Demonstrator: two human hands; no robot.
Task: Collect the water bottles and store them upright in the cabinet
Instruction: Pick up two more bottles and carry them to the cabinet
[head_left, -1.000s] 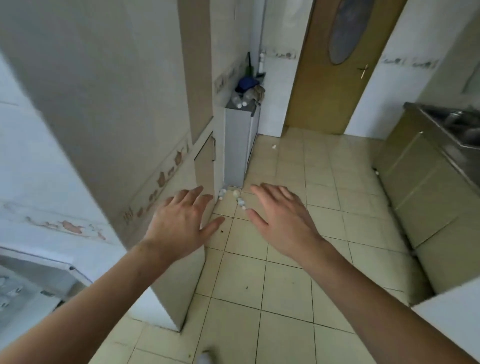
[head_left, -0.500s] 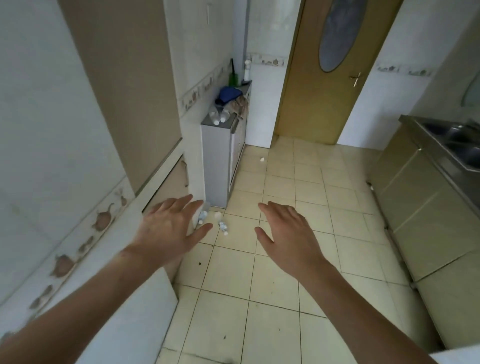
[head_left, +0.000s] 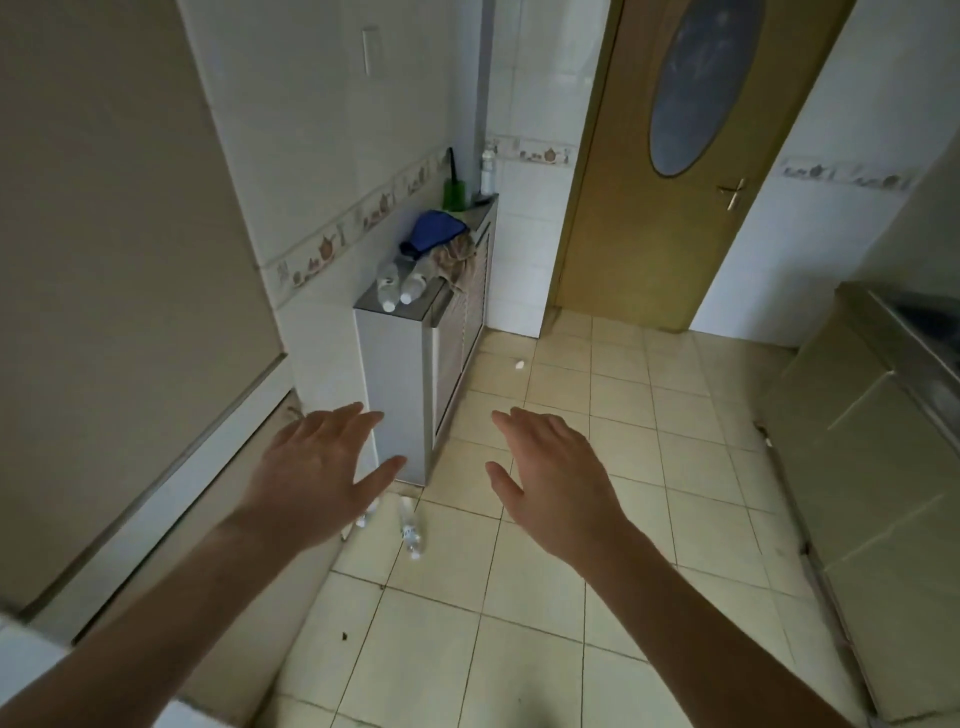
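Hovering: left hand (head_left: 317, 475) + right hand (head_left: 558, 480), fingers wide, empty | bottle (head_left: 410, 529) on floor; label unreadable

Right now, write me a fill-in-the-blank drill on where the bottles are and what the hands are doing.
1. Two clear plastic bottles lie on top of the white ____.
2. The clear plastic bottle between the hands lies on the tiled ____.
3. Left hand and right hand hold ____.

Missing words: cabinet; floor; nothing

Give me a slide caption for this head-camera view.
Both bare hands, left and right, reach empty toward water bottles lying on the floor.
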